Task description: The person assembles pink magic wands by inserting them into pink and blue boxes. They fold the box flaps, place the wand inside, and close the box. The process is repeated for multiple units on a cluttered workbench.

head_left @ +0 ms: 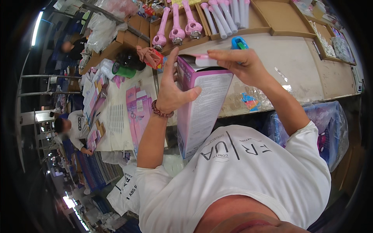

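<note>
A tall pink and purple carton [208, 103] stands tilted in front of me against my shirt, its upper end partly open. My left hand [173, 89] clasps its left side, thumb across the printed panel and fingers up along the edge. At the top, my right hand [243, 64] pinches a pale pink end flap [205, 61] between thumb and fingers. The inside of the carton looks dark, and its contents cannot be made out. Just beyond my right hand is a blue tape dispenser [239, 42].
Cardboard trays at the back hold pink wands [176, 29] and pale lilac tubes [227, 17]. Flattened pink cartons [138, 116] lie on the table at left, beside a green tape roll [123, 70]. A plastic-lined blue crate [330, 132] stands at right. Another person [75, 126] works far left.
</note>
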